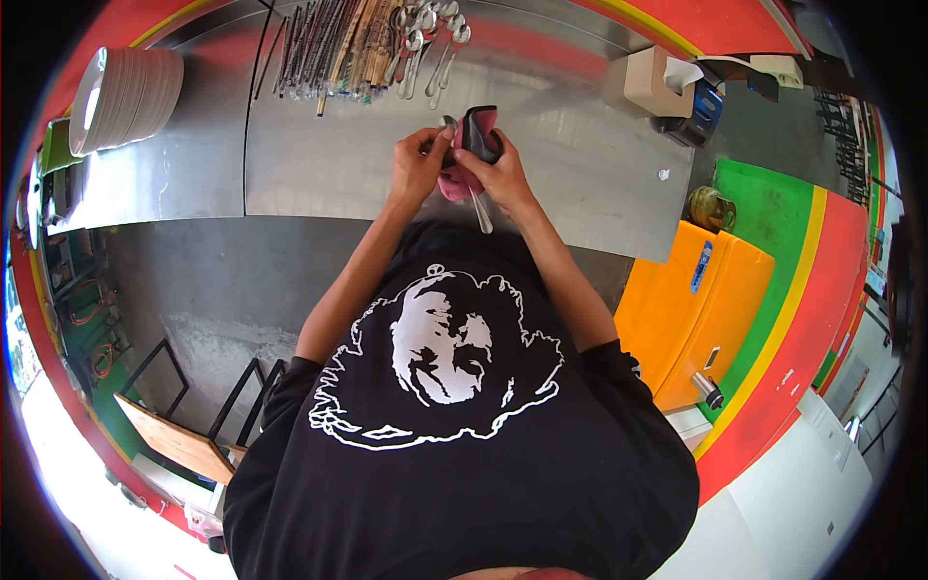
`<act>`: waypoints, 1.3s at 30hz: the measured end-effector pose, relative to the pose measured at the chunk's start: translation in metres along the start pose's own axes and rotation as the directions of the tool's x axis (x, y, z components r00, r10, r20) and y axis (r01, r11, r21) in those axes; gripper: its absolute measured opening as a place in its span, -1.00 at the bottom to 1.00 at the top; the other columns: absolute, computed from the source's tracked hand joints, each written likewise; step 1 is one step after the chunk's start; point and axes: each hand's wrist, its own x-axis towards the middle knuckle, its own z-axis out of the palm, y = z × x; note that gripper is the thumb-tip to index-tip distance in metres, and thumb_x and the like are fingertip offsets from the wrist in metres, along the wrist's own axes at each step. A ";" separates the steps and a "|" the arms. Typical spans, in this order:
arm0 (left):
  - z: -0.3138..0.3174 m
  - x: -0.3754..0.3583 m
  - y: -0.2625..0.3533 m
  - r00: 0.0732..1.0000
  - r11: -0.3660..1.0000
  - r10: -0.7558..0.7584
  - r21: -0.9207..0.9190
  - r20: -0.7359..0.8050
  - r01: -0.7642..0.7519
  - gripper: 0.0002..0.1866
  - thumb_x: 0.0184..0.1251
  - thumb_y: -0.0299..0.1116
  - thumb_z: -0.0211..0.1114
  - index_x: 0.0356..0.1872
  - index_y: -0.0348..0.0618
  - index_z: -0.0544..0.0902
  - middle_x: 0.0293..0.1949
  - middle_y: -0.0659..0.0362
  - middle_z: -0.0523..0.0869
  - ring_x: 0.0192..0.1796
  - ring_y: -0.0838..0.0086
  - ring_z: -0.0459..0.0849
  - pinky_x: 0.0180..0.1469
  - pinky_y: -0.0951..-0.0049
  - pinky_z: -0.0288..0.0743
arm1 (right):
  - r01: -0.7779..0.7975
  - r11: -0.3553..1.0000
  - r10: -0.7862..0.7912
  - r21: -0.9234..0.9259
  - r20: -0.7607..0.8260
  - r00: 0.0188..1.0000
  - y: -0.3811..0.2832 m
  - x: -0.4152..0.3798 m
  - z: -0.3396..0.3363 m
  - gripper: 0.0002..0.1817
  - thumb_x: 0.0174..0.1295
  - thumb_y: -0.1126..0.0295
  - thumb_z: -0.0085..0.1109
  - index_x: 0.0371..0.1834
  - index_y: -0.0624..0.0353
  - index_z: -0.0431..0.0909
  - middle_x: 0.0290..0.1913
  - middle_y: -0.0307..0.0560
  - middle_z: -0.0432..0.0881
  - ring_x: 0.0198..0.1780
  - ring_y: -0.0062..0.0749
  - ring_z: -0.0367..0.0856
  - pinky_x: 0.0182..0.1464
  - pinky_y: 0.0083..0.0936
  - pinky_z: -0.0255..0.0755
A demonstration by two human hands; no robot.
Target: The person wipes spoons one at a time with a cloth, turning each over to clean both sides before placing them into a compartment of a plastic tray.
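Observation:
Over the near edge of the steel counter, my left hand [418, 166] pinches a metal spoon [482, 215] near its rounded end, fingers closed. A pink and dark grey cloth [478, 133] is bunched around the spoon's middle. My right hand [501, 176] is shut on this cloth, with the thumb pressing across it. Below the cloth, the spoon's handle sticks out toward my body; the part in between is covered. Farther back on the counter lie several loose spoons [432, 41] beside a bundle of chopsticks [338, 43].
The steel counter [565, 159] spans the area before me. A stack of plates [135, 101] stands at left. A tissue box [657, 82] and a dark blue object [698, 114] sit at back right. A yellow fridge [691, 300] is at right; a wooden-topped piece [169, 435] at left.

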 end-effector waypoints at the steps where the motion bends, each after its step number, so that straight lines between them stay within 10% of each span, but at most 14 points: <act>1: 0.000 0.002 -0.004 0.999 1.000 0.013 0.004 -0.040 -0.012 -0.66 0.40 -0.17 0.27 -0.26 -0.33 0.69 -0.43 0.21 0.69 -0.39 0.64 0.59 -0.33 0.60 0.44 | -0.057 0.998 0.058 -0.029 0.040 0.998 -0.001 -0.001 -0.002 -0.69 0.15 0.43 0.33 -0.07 0.27 0.54 -0.23 -0.19 0.64 -0.23 -0.59 0.59 -0.16 -0.54 0.52; 5: -0.005 0.010 -0.003 0.986 0.998 0.015 0.060 -0.167 -0.005 -0.65 0.42 -0.15 0.24 -0.25 -0.32 0.69 -0.39 0.21 0.71 -0.32 0.62 0.61 -0.26 0.58 0.47 | -0.200 0.972 0.216 -0.126 0.131 0.968 -0.014 -0.013 -0.007 -0.81 0.14 0.40 0.31 -0.27 0.28 0.59 -0.44 -0.28 0.59 -0.40 -0.65 0.51 -0.35 -0.59 0.41; 12: 0.004 -0.001 -0.002 0.990 0.991 -0.129 -0.031 0.063 0.131 -0.66 0.41 -0.17 0.25 -0.22 -0.33 0.70 -0.33 0.19 0.72 -0.27 0.59 0.63 -0.20 0.57 0.47 | -0.217 0.965 0.233 -0.147 0.102 0.967 -0.013 -0.013 -0.014 -0.87 0.17 0.41 0.27 -0.37 0.27 0.60 -0.57 -0.33 0.54 -0.54 -0.69 0.42 -0.48 -0.58 0.29; 26: -0.024 0.013 -0.007 0.982 0.971 -0.095 -0.231 -0.164 0.055 -0.72 0.39 -0.28 0.27 -0.25 -0.38 0.71 -0.36 0.18 0.74 -0.32 0.62 0.58 -0.20 0.60 0.44 | -0.239 0.915 0.330 -0.325 0.262 0.907 -0.016 -0.022 -0.039 -0.72 0.09 0.31 0.36 -0.21 0.28 0.65 -0.36 -0.28 0.63 -0.33 -0.66 0.51 -0.24 -0.60 0.41; 30: -0.039 0.012 0.002 0.997 0.986 -0.067 -0.155 -0.023 0.063 -0.72 0.39 -0.26 0.25 -0.22 -0.33 0.71 -0.33 0.20 0.73 -0.26 0.62 0.58 -0.13 0.59 0.43 | -0.268 0.931 0.320 -0.247 0.200 0.926 -0.023 -0.020 -0.053 -0.72 0.15 0.26 0.38 -0.21 0.26 0.66 -0.36 -0.34 0.62 -0.31 -0.69 0.50 -0.20 -0.63 0.39; 34: -0.025 0.001 0.004 0.981 1.000 -0.027 0.013 0.195 0.025 -0.73 0.41 -0.26 0.22 -0.27 -0.30 0.69 -0.43 0.21 0.71 -0.39 0.58 0.60 -0.26 0.52 0.47 | -0.260 0.917 0.249 0.303 0.076 0.966 -0.010 -0.007 -0.038 -0.63 0.24 0.20 0.34 -0.03 0.22 0.56 -0.21 -0.37 0.59 -0.20 -0.73 0.46 -0.09 -0.64 0.38; 39: -0.002 -0.015 -0.008 0.967 0.906 0.162 0.359 0.197 -0.225 -0.81 0.32 -0.37 0.20 -0.28 -0.31 0.66 -0.53 0.00 0.67 -0.46 0.32 0.68 -0.33 0.34 0.49 | 0.011 0.990 0.001 -0.141 0.081 0.997 -0.005 0.007 -0.018 -0.69 0.20 0.29 0.37 -0.12 0.25 0.59 -0.22 -0.25 0.66 -0.19 -0.63 0.57 -0.08 -0.55 0.47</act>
